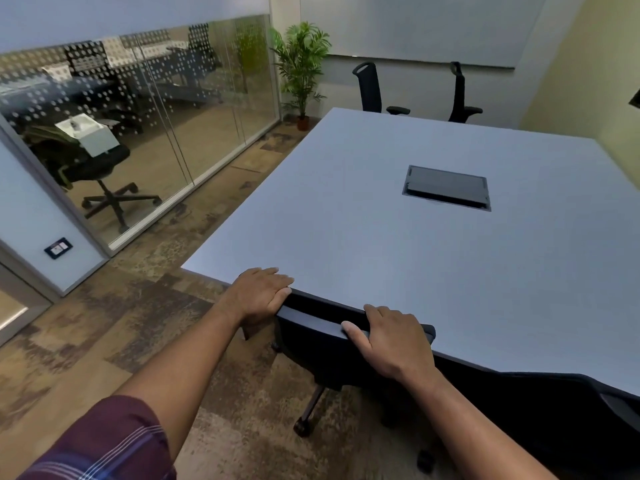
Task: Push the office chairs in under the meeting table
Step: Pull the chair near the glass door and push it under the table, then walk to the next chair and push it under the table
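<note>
Pushing: near office chair (pixel 346 362) toward the meeting table (pixel 398 244); its backrest top rail sits right at the table's near edge.
Left hand (pixel 258 294): fingers (pixel 280 296) curled over the left end of the top rail, wrapped but not clenched hard. Knuckles just touch or nearly touch the table edge; can't tell which.
Right hand (pixel 393 341): draped over the right end of the same rail, thumb (pixel 353 332) lying along its top, fingertips hidden over the far side. Gripping the rail, palm down.
Chair position: seat already hidden under the tabletop, I judge. Below my fingers only the dark back, one base leg and a caster (pixel 302 427) show on the carpet (pixel 104 341).
Handling: rolls on casters, so light to push, but carpet adds drag. The back looks stiff at the rail and probably flexes lower down. The swivel will twist it if I push from one end.
Hold point: both ends of the rail, as now, pushing evenly.
Risk: fingers pinched between rail and table edge on the last bit of travel.
Next chair: a second dark backrest (pixel 554 410) sits right of my right hand, close to the edge.
Far side: two chairs (pixel 370 88) stand back from the table beyond my fingers, not yet tucked in.
</note>
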Available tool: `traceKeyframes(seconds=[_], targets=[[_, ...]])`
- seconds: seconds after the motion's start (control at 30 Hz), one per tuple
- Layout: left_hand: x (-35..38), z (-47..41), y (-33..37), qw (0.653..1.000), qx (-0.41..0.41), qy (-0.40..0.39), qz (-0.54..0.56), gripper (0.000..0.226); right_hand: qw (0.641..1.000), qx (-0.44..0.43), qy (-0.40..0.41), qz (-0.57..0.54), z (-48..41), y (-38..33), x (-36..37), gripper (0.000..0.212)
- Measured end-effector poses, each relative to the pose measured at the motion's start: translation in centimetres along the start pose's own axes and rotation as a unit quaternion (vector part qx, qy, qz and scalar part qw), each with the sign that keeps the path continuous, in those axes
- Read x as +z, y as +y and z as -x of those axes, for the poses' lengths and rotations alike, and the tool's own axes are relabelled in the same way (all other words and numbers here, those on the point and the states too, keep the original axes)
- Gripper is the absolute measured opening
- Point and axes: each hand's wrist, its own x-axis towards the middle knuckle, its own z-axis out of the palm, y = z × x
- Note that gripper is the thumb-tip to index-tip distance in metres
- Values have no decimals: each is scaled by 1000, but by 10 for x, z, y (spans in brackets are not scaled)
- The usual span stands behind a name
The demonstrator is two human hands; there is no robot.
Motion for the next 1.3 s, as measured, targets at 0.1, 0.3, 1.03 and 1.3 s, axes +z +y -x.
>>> traceKeyframes(seconds=[0.1,0.3,1.03,1.3], targets=[[-2,-5,-6,1000,7,-1,-1,74,1000,5,-3,-1,-4,-3,0,84],[3,-6,-12,1000,13,7,-7,80,1000,13,-13,0,-4,-5,0,87],[-28,-41,-57,992,-120,18,19,109,998,-40,-25,-48,-170,-24,1,104],[-38,-42,-129,975,-191,110,-15,120,991,-125,10,-51,-261,-91,9,105]])
